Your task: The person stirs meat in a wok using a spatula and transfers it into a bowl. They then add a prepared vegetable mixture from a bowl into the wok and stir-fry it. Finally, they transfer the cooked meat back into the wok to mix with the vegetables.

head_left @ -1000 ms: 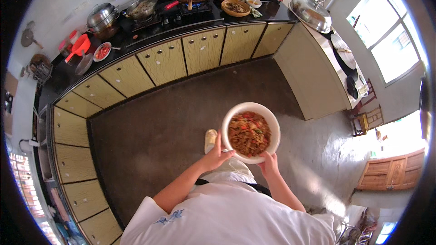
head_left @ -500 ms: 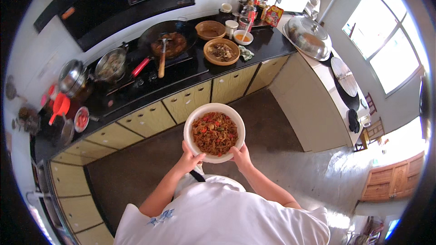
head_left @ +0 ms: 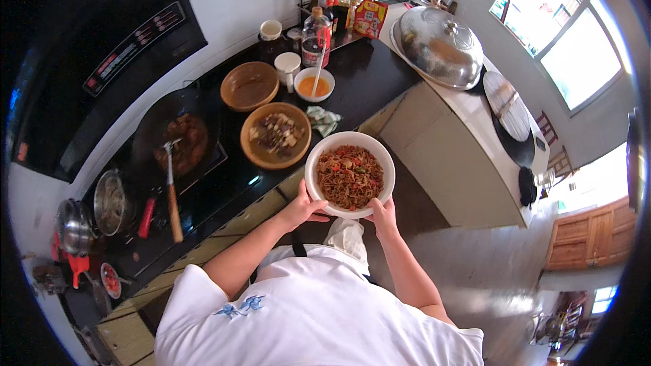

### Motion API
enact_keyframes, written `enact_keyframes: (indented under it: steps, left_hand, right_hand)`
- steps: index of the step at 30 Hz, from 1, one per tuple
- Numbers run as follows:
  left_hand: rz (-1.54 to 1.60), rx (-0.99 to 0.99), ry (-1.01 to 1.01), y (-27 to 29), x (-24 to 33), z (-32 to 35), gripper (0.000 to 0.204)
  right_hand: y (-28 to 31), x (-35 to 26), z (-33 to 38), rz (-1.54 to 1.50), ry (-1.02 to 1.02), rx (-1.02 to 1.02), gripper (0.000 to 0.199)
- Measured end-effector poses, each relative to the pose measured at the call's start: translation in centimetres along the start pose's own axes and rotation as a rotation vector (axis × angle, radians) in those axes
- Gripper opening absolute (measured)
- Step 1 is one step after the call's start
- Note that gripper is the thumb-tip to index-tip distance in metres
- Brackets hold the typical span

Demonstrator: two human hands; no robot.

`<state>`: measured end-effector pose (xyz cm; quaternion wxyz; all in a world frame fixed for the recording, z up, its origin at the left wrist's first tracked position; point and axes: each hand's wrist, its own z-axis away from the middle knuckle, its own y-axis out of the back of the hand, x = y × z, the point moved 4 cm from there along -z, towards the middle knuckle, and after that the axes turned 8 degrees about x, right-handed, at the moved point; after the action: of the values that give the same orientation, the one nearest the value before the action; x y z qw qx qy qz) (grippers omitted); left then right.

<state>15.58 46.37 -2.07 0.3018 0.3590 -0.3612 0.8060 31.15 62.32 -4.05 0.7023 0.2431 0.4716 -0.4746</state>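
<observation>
A white bowl [head_left: 388, 163] filled with brown noodles [head_left: 348, 177], flecked with red and green bits, is held level in front of me. On its lower left rim rests the thumb of my left hand [head_left: 303, 207], the fingers reaching underneath. My right hand [head_left: 384, 217] grips the lower right side, thumb on the rim. Just beyond the bowl, on the black counter [head_left: 366, 71], sit a folded cloth [head_left: 324, 120] and a brown bowl [head_left: 249, 157] of chopped dark and pale pieces.
A wok [head_left: 150, 122] with a wooden-handled spatula [head_left: 173, 203] stands on the stove at left. Near the back are another brown bowl [head_left: 234, 95], a white cup [head_left: 287, 68] and a bowl of orange liquid [head_left: 314, 86]. A domed metal cover [head_left: 441, 44] occupies the right-hand counter.
I have turned right and come closer to the counter, carrying the noodle bowl in both hands. The stove has shifted left in view, and the counter corner is nearer.
</observation>
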Motion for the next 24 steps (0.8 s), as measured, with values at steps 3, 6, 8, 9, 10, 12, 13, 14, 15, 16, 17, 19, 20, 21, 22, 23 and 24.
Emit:
enact_keyframes:
  steps: [3, 6, 8, 9, 10, 12, 13, 14, 15, 16, 17, 19, 20, 21, 22, 23, 24]
  left_hand:
    - [0.058, 0.051, -0.008, -0.8, 1.3, -7.9, 0.071]
    - [0.099, 0.197, 0.025, -2.5, 2.9, -15.0, 0.068]
    - [0.177, 0.263, 0.081, -2.7, 2.6, -18.9, 0.068]
    - [0.178, 0.311, 0.091, -2.9, 3.4, -20.6, 0.068]
    - [0.171, 0.334, 0.100, -3.3, 4.1, -22.2, 0.069]
    - [0.159, 0.383, 0.124, -4.0, 5.1, -24.8, 0.072]
    - [0.172, 0.393, 0.120, -4.4, 5.5, -25.6, 0.076]
    - [0.183, 0.401, 0.117, -4.8, 5.9, -26.5, 0.079]
    - [0.191, 0.402, 0.108, -4.9, 6.6, -27.7, 0.082]
    - [0.187, 0.389, 0.123, -4.9, 6.9, -28.6, 0.090]
    - [0.181, 0.407, 0.134, -5.0, 7.1, -29.1, 0.090]
    - [0.167, 0.435, 0.143, -5.1, 7.7, -30.6, 0.090]
    - [0.163, 0.439, 0.142, -4.9, 7.8, -31.4, 0.089]
    - [0.164, 0.449, 0.146, -4.8, 8.0, -32.0, 0.089]
    - [0.164, 0.460, 0.150, -4.7, 8.2, -32.5, 0.090]
    - [0.164, 0.470, 0.154, -4.5, 8.3, -33.0, 0.090]
    - [0.155, 0.475, 0.164, -4.6, 9.0, -33.1, 0.089]
  right_hand:
    - [0.5, -1.3, -9.6, 0.050, -0.028, -0.028, 0.048]
    - [0.5, -3.4, -18.3, 0.090, -0.063, -0.103, 0.046]
    - [0.4, -5.0, -22.2, 0.180, -0.129, -0.152, 0.051]
    - [-0.2, -6.2, -23.9, 0.213, -0.149, -0.159, 0.053]
    - [0.0, -6.0, -26.1, 0.222, -0.180, -0.161, 0.055]
    - [0.0, -7.3, -29.7, 0.264, -0.203, -0.207, 0.055]
    - [0.2, -7.4, -30.9, 0.286, -0.224, -0.230, 0.055]
    - [0.4, -6.9, -32.7, 0.258, -0.269, -0.254, 0.056]
    - [0.4, -7.1, -34.1, 0.256, -0.273, -0.276, 0.056]
    - [0.4, -7.2, -35.2, 0.252, -0.276, -0.295, 0.056]
    - [0.3, -7.1, -36.2, 0.247, -0.280, -0.313, 0.056]
    - [0.1, -7.4, -37.9, 0.281, -0.269, -0.285, 0.057]
    - [-0.1, -7.5, -38.6, 0.276, -0.276, -0.293, 0.057]
    - [-0.2, -7.8, -39.1, 0.276, -0.285, -0.300, 0.057]
    - [-0.5, -8.1, -39.6, 0.277, -0.284, -0.302, 0.058]
    - [-0.8, -8.3, -40.0, 0.278, -0.283, -0.305, 0.058]
    - [-1.1, -8.4, -40.3, 0.277, -0.281, -0.307, 0.059]
